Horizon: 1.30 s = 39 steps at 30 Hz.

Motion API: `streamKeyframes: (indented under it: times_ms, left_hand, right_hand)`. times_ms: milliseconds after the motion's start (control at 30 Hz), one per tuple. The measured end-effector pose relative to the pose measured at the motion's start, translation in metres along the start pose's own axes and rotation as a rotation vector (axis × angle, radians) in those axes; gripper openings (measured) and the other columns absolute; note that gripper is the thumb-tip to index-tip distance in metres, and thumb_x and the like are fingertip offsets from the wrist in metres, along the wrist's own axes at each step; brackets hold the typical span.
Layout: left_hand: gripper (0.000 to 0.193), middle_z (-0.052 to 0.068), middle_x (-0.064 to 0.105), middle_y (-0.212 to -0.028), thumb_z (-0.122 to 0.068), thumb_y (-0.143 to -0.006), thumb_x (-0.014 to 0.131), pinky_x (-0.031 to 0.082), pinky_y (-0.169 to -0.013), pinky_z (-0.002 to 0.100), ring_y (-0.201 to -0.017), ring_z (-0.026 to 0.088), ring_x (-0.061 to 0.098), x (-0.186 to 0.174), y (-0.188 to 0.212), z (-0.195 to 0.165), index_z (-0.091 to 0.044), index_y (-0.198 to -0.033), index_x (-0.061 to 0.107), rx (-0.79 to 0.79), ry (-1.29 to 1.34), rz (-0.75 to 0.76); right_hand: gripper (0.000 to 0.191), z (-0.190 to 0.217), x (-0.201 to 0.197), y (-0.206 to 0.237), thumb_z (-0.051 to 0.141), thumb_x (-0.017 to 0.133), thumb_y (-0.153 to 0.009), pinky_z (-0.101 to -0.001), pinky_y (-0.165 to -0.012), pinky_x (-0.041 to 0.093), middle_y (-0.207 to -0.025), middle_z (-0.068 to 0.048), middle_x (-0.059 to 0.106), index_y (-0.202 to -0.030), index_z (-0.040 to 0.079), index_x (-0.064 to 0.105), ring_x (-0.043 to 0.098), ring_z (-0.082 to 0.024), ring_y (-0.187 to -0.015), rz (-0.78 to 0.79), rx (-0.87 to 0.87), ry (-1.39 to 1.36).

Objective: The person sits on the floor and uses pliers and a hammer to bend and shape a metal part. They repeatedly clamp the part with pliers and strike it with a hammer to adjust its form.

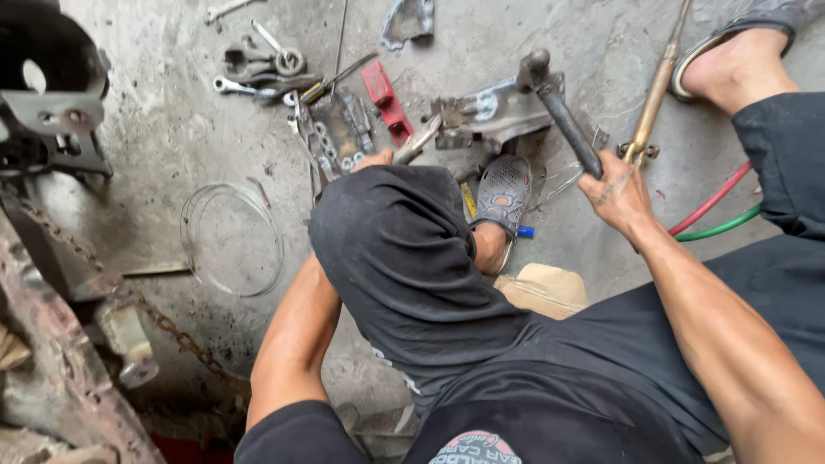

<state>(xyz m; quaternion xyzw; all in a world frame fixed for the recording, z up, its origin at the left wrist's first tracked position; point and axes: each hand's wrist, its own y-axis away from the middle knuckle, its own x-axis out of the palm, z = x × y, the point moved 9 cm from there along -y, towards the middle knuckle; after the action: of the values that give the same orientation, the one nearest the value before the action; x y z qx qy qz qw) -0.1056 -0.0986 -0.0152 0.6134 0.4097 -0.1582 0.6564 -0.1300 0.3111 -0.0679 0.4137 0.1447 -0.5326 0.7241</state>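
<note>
My right hand [617, 193] grips the black handle of a long lever tool [563, 112] whose head sits on a grey metal bracket part [494, 112] lying on the concrete floor. My left hand [375, 160] is mostly hidden behind my bent knee in dark trousers [404, 249]; only its knuckles show, next to a metal tool [418, 142] that reaches toward the bracket. Whether it holds that tool I cannot tell. My foot in a grey clog [503, 193] rests just in front of the bracket.
Wrenches and sockets [266, 69] and a red-handled tool [387, 103] lie on the floor at the back. A brass torch [655, 94] with red and green hoses [718, 210] lies at right. A wire ring [232, 241], a chain [172, 331] and rusty machine parts are at left.
</note>
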Motion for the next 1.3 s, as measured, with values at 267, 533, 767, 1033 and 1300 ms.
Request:
streamKeyframes:
  times_ms: [267,533,767,1033,1300]
  left_hand:
    - [0.047,0.016,0.059,-0.13,-0.032,-0.095,0.064,0.039,-0.105,0.043,-0.124,0.032,0.055,0.011,0.009,0.0,-0.012,-0.136,0.051,0.005,0.021,0.007]
    - [0.051,0.014,0.054,-0.141,-0.03,-0.098,0.062,0.035,-0.112,0.04,-0.132,0.029,0.051,0.01,0.021,-0.005,-0.011,-0.144,0.047,0.052,0.091,-0.004]
    - [0.055,0.012,0.05,-0.15,-0.028,-0.101,0.06,0.031,-0.119,0.038,-0.139,0.026,0.046,0.021,0.037,-0.008,-0.01,-0.151,0.043,0.339,0.395,-0.084]
    - [0.06,0.008,0.043,-0.162,-0.026,-0.105,0.056,0.025,-0.126,0.034,-0.148,0.021,0.039,0.072,0.074,-0.012,-0.009,-0.159,0.037,0.62,0.855,-0.043]
    - [0.059,0.008,0.044,-0.161,-0.025,-0.105,0.057,0.025,-0.125,0.033,-0.147,0.02,0.04,0.068,0.079,-0.005,-0.01,-0.159,0.038,0.548,0.91,0.023]
  right_hand:
    - [0.02,0.054,-0.044,0.035,0.016,0.07,-0.099,-0.0387,-0.059,0.046,-0.066,-0.011,0.057,-0.11,0.001,0.063,0.059,-0.023,-0.056,-0.223,-0.282,-0.213]
    - [0.027,0.012,-0.019,-0.011,0.022,0.073,-0.092,-0.0505,-0.065,0.05,-0.074,-0.021,0.063,-0.107,0.002,0.062,0.065,-0.042,-0.072,-0.151,-0.188,0.077]
    - [0.028,-0.029,0.002,0.01,0.025,0.067,-0.091,-0.0549,-0.075,0.05,-0.08,-0.024,0.068,-0.109,0.004,0.065,0.067,-0.045,-0.08,-0.001,0.044,0.116]
    - [0.031,-0.021,-0.005,0.014,0.024,0.064,-0.087,-0.0524,-0.073,0.052,-0.079,-0.024,0.067,-0.107,0.0,0.065,0.07,-0.041,-0.077,-0.028,0.11,-0.026]
    - [0.036,-0.043,0.033,0.009,0.024,0.067,-0.088,-0.0585,-0.083,0.051,-0.088,-0.03,0.069,-0.116,0.002,0.061,0.067,-0.051,-0.089,0.059,0.08,0.123]
